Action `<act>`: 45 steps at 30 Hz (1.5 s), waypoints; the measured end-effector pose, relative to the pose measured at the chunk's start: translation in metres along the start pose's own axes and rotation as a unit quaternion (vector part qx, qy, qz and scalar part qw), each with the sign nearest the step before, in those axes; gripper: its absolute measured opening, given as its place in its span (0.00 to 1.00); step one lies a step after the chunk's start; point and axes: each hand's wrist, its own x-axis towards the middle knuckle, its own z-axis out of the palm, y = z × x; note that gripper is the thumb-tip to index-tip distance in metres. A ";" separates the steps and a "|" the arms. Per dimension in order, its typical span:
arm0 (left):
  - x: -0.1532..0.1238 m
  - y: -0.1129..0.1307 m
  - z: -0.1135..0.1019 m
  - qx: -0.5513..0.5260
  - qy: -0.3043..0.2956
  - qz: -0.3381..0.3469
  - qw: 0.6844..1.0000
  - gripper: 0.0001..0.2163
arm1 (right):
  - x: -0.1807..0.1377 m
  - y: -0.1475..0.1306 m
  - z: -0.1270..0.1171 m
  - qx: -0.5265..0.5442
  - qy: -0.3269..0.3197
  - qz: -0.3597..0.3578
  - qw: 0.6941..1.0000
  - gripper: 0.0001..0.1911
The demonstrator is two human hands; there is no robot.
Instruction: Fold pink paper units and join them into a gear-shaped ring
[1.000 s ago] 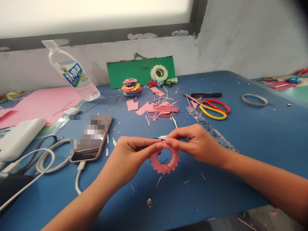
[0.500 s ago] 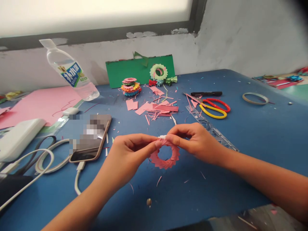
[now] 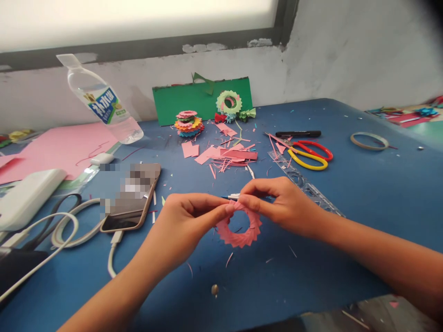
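A pink folded-paper ring [image 3: 238, 235] with a zigzag outer edge hangs between my hands above the blue table. My left hand [image 3: 188, 226] pinches its upper left rim between thumb and fingers. With thumb and forefinger, my right hand [image 3: 280, 203] grips the ring's upper right rim. Just behind the top of the ring shows a thin white and dark pen-like thing [image 3: 232, 197]; my fingers partly hide it. Past my hands lie pink paper strips and scraps [image 3: 235, 156].
Scissors [image 3: 309, 154] with red and yellow handles lie by a clear ruler [image 3: 318, 198] and a black pen [image 3: 298, 133]. A tape roll [image 3: 369, 141] is farther right. Stacked paper rings [image 3: 189, 124] stand behind. Leftward are a phone [image 3: 134, 198], cables and a bottle [image 3: 104, 101].
The pink ring has tipped so its face turns more toward me and its lower edge sits slightly lower. More of the pen-like thing shows behind it. Both hands keep nearly the same place.
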 end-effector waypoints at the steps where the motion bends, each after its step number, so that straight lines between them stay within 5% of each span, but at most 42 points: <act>1: -0.001 0.001 0.000 0.000 0.011 0.004 1.000 0.06 | 0.000 0.000 -0.001 0.002 0.003 -0.001 1.000 0.10; 12: 0.001 -0.004 0.002 -0.001 -0.024 -0.010 1.000 0.06 | 0.000 0.003 0.002 -0.005 -0.021 -0.012 1.000 0.12; 19: 0.000 0.000 0.000 -0.036 0.017 0.007 0.999 0.05 | 0.000 -0.001 -0.001 0.017 0.014 0.006 1.000 0.10; 30: 0.000 -0.004 0.000 -0.019 -0.057 -0.025 0.998 0.08 | -0.001 0.002 0.004 -0.003 -0.023 -0.013 1.000 0.10; 37: 0.001 -0.002 -0.002 -0.026 0.013 -0.001 1.000 0.07 | 0.001 0.004 -0.001 -0.010 0.018 -0.029 0.999 0.11; 45: 0.003 -0.006 -0.004 0.002 -0.033 -0.017 0.999 0.09 | 0.001 0.008 0.000 -0.037 -0.024 -0.073 0.996 0.09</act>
